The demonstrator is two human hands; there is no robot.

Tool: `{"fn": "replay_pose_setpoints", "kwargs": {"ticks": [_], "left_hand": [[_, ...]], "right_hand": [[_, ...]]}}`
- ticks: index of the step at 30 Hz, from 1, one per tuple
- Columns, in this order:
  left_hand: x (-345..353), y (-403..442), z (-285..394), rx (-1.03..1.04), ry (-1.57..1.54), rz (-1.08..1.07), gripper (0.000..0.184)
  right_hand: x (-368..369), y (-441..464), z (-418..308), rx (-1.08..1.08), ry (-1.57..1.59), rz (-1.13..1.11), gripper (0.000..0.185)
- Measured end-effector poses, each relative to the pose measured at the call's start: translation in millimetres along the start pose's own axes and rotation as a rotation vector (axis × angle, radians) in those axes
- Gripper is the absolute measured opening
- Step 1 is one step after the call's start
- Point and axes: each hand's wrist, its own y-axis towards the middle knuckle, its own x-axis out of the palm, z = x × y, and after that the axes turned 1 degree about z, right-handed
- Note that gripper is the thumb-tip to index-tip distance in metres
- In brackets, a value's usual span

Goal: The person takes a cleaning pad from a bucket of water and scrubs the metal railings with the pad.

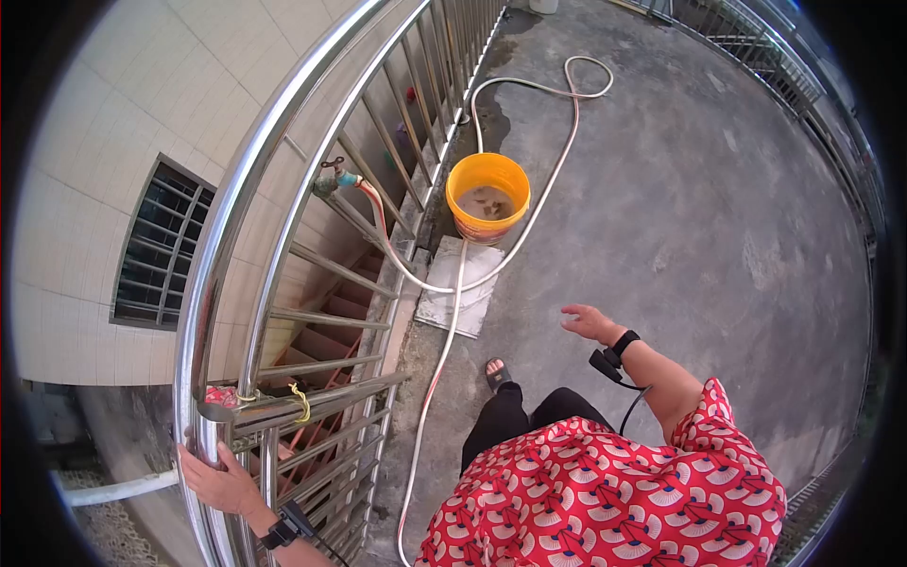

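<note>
My left hand point(222, 482) is wrapped round the end post point(212, 437) of a shiny metal railing at the lower left. Over the concrete floor, my right hand point(590, 324) hangs in the air with its fingers loosely apart and holds nothing. Beyond it stands a yellow bucket point(485, 228) with murky water point(485, 200) and some dark bits inside. A tap point(342, 177) is fixed by the railing, and a pale hose point(380, 227) runs from it down to the floor.
The hose loops round the bucket and trails past my feet. A white slab point(477, 307) lies in front of the bucket. Behind the railing bars point(331, 321), steps point(331, 345) lead down. A barred window point(162, 244) is in the tiled wall on the left.
</note>
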Motion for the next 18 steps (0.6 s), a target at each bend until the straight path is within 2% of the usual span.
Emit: {"fn": "replay_pose_setpoints", "kwargs": {"ticks": [2, 3, 5, 7, 9, 11, 14, 17, 18], "left_hand": [[-13, -24, -11, 0.027, -0.017, -0.024, 0.063], [-4, 28, -18, 0.062, 0.049, 0.019, 0.063], [-1, 24, -18, 0.126, 0.047, 0.052, 0.062], [-1, 14, -4, 0.082, 0.007, 0.014, 0.060], [-5, 13, -7, -0.094, -0.254, -0.049, 0.064], [-14, 24, 20, -0.113, -0.188, -0.035, 0.061], [-24, 50, 99, 0.152, -0.017, 0.121, 0.052], [-23, 70, 183, 0.237, -0.029, 0.054, 0.052], [-15, 74, 207, 0.273, -0.132, 0.015, 0.056]], "right_hand": [[-17, -3, -12, -0.042, -0.067, 0.007, 0.056], [5, 60, -58, -0.076, 0.002, -0.033, 0.056], [-14, 92, -68, -0.063, -0.095, -0.001, 0.058], [-45, 122, -79, -0.086, -0.126, 0.012, 0.060], [-59, 153, -100, -0.122, -0.134, -0.002, 0.062], [-73, 186, -122, -0.186, -0.169, 0.006, 0.064], [-90, 255, -142, -0.254, -0.304, 0.019, 0.065], [-98, 327, -150, -0.217, -0.260, -0.032, 0.066], [-104, 345, -156, -0.236, -0.311, -0.033, 0.065]]}}
